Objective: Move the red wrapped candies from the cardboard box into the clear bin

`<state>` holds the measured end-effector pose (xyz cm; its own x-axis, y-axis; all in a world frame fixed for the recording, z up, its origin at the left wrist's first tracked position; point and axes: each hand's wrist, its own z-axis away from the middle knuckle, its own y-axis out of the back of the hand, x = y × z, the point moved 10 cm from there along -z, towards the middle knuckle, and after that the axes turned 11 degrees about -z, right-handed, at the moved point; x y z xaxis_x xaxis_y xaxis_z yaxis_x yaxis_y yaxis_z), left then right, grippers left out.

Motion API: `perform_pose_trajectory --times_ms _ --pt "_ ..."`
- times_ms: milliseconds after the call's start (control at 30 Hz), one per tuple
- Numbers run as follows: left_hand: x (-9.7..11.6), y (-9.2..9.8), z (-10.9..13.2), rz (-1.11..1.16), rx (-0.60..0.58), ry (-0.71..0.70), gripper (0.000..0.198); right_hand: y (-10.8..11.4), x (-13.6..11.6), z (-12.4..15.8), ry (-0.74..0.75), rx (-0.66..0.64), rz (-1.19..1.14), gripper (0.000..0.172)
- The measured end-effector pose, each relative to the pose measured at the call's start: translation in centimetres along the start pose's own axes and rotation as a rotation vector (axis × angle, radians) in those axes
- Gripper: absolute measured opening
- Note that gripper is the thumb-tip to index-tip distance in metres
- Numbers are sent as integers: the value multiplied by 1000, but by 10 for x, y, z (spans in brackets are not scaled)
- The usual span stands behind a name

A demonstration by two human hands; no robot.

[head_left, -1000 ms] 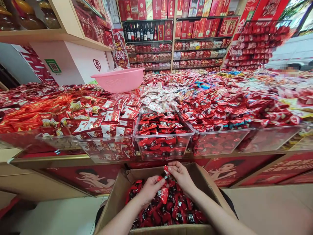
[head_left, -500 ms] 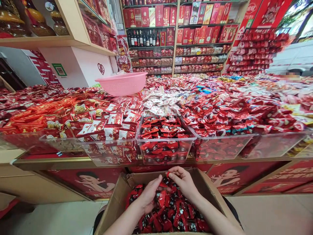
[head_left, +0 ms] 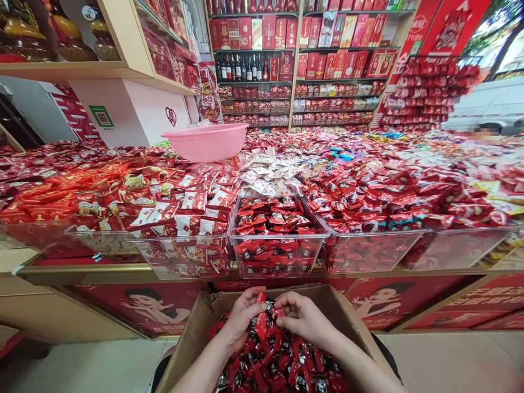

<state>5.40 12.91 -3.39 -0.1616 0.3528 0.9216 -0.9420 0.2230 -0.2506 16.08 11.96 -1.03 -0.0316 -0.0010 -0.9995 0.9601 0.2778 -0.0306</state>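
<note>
Below the counter stands an open cardboard box (head_left: 355, 322) full of small red-and-black wrapped candies (head_left: 282, 363). Over its contents my left hand (head_left: 241, 319) is closed on red candy packets (head_left: 261, 322), thumb pressed on them. My right hand (head_left: 301, 316) faces it with bent fingers, closed round a red-and-black packet at the fingertips. The two hands almost meet. Just ahead, a clear plastic bin (head_left: 280, 237) holds similar red-and-black packets, laid in rows along its front.
More clear bins of wrapped sweets stand to the left (head_left: 180, 240) and right (head_left: 376, 234) along the counter edge (head_left: 123, 275). A pink plastic basket (head_left: 204, 143) sits on the sweets. Shelves (head_left: 292, 82) with boxes and bottles rise behind.
My left hand has moved up and left, its fingers closing on packets. My right hand has lowered slightly, its fingers curling more. The view has tilted a little.
</note>
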Motion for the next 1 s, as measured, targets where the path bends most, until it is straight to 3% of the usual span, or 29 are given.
perform_pose_trajectory --times_ms 200,300,367,467,533,633,833,1000 --pt "-2 -5 -1 -12 -104 -13 40 0 -17 3 -29 7 63 11" --pt "-2 -7 -2 -66 -115 -44 42 -1 -20 5 -2 4 20 24" --pt "-2 -12 1 -161 -153 -68 44 -7 -14 6 -23 -54 49 33" --pt "-5 -20 7 -264 -208 -48 49 -17 -6 11 -87 -180 192 25" --pt "-5 -23 10 -251 -229 -35 45 -13 -15 14 -77 -180 277 20" --pt "1 -19 9 -214 -194 -75 32 1 -58 18 -16 -103 284 19" --pt "-2 -7 1 -237 -141 -80 24 36 -177 26 126 49 115 18" --pt "-10 -8 -4 -307 -180 -85 24 64 -227 6 229 139 186 20"
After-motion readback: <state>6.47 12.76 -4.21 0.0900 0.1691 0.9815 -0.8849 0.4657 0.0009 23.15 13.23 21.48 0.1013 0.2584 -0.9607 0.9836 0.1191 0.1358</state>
